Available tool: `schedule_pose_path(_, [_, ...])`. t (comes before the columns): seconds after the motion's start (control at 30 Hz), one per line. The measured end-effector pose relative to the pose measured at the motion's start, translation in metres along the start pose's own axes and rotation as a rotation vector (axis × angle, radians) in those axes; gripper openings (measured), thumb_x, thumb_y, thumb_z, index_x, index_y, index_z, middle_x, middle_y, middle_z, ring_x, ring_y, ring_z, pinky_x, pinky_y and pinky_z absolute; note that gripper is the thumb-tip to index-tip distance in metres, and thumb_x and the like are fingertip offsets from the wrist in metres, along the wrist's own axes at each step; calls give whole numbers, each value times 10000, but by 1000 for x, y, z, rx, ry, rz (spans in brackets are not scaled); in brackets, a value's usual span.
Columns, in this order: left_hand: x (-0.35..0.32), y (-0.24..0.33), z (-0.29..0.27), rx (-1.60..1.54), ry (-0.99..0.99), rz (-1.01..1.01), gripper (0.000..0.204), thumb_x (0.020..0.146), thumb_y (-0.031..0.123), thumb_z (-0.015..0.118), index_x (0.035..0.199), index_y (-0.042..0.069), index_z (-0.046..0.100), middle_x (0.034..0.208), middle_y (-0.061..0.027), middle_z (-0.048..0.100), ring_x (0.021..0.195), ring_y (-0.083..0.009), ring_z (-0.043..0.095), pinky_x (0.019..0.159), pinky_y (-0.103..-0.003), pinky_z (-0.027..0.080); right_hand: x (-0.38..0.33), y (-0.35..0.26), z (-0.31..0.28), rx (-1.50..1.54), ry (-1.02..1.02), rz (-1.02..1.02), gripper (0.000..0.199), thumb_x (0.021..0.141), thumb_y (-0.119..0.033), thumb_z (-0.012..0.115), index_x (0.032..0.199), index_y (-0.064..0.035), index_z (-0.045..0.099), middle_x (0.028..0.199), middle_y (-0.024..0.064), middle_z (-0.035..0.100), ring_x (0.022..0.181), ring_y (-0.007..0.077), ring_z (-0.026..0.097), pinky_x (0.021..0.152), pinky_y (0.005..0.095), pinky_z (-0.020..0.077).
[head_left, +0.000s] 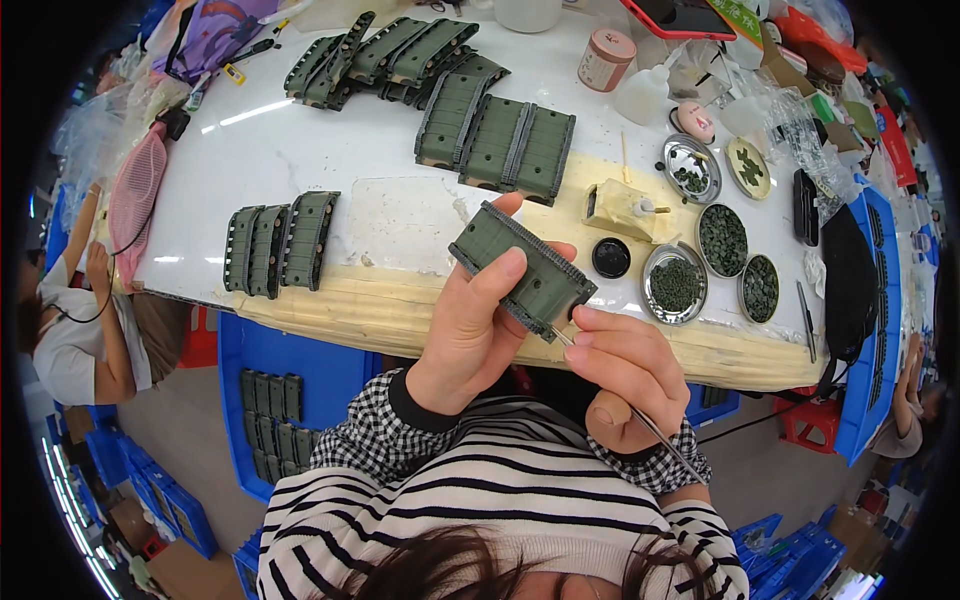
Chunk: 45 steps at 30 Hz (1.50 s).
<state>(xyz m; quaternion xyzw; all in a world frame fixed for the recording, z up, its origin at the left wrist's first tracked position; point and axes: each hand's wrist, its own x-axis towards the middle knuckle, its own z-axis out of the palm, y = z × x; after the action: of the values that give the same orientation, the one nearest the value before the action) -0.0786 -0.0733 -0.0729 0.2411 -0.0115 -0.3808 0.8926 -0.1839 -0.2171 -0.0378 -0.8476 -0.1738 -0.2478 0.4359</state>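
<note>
My left hand is closed around a dark green ribbed plastic model part, tilted above the table's near edge, thumb on its upper face. In my right hand are slim metal tweezers, their tip touching the near corner of the part. Right of the part stand a small black pot and a round metal dish full of tiny green pieces. Two more dishes, one large and one small, hold similar pieces. Behind the pot sits a yellowish taped block with a white nozzle.
Similar green parts lie in a back group and a left group. A blue tray with more parts is below the table edge. Farther right lie a black case and a pink-white tin. Another person sits at left.
</note>
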Motion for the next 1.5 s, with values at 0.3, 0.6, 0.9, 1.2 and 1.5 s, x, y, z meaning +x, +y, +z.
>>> schedule_pose_path(0.3, [0,-1,-1,22,1,-1,536,950,178,545,1419,158,287,1177,-203,586,1036,-235,625,884,-364,536,-1,1,0,25,2,18,392,818,-143,695,1172,-2,600,1107,134,608,1104,337,598,915,392,504])
schedule_pose_path(0.6, [-2,-2,9,175,50,8,612,973,378,491,1472,132,236,1131,-156,605,1040,-199,608,891,-353,509,-12,10,9,275,213,40,337,920,-260,594,1127,6,607,1079,160,610,1036,329,626,874,399,520])
schedule_pose_path(0.9, [3,28,13,-120,14,-26,809,919,565,475,1474,49,192,1210,-193,558,1036,-199,615,822,-230,567,-14,13,12,369,510,93,585,976,-503,355,981,9,638,851,151,629,787,270,649,677,341,518])
schedule_pose_path(1.2, [13,18,1,-577,-16,-306,661,813,540,649,1152,-20,555,1054,-116,568,876,-190,663,783,-262,597,-5,6,12,242,361,62,572,1012,-471,294,987,13,597,777,130,607,694,217,601,624,282,490])
schedule_pose_path(1.5, [17,14,5,-702,21,-362,595,821,495,667,1118,-11,563,1090,-118,579,883,-199,672,786,-252,598,-8,5,12,317,340,52,422,995,-378,445,1116,-2,594,806,129,665,702,236,640,655,329,510])
